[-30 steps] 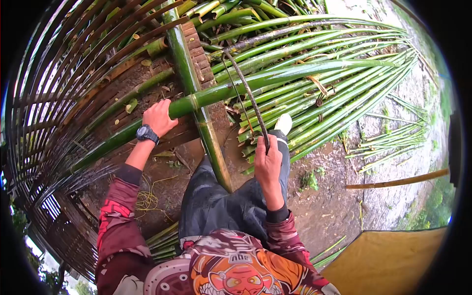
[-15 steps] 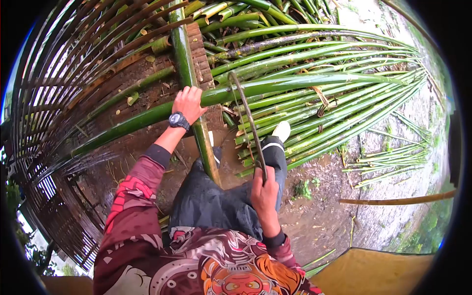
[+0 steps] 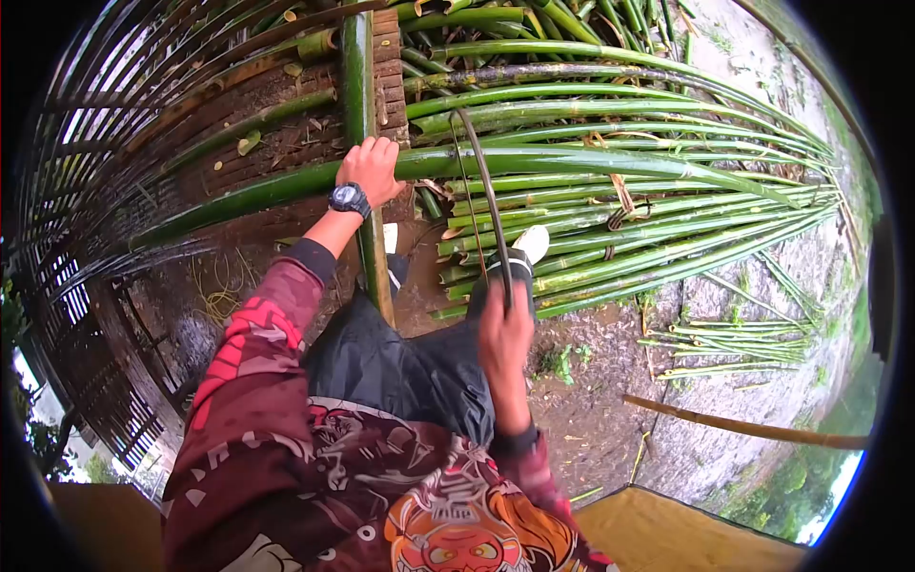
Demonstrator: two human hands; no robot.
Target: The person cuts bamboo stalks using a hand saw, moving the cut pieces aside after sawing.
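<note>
A long green bamboo pole (image 3: 534,160) lies crosswise over an upright-running bamboo piece (image 3: 358,86). My left hand (image 3: 370,172), with a watch on the wrist, is wrapped over the pole just right of where the two cross. My right hand (image 3: 505,329), slightly blurred, is closed round the lower end of a curved bow saw (image 3: 488,191). The saw's thin blade runs on the left of its frame and meets the pole to the right of my left hand. Below the crossing, the lower end of the bamboo piece reaches down between my legs.
Many cut green bamboo poles (image 3: 591,243) lie fanned out at the right. Thinner pieces (image 3: 729,345) rest on the ground beyond. A slatted bamboo structure (image 3: 105,315) stands at the left. A brown pole (image 3: 743,425) and a tan tarp (image 3: 667,534) are at the lower right.
My left hand has shifted right along the pole, past the crossing. The saw has moved with my right hand, and the view has shifted and turned slightly.
</note>
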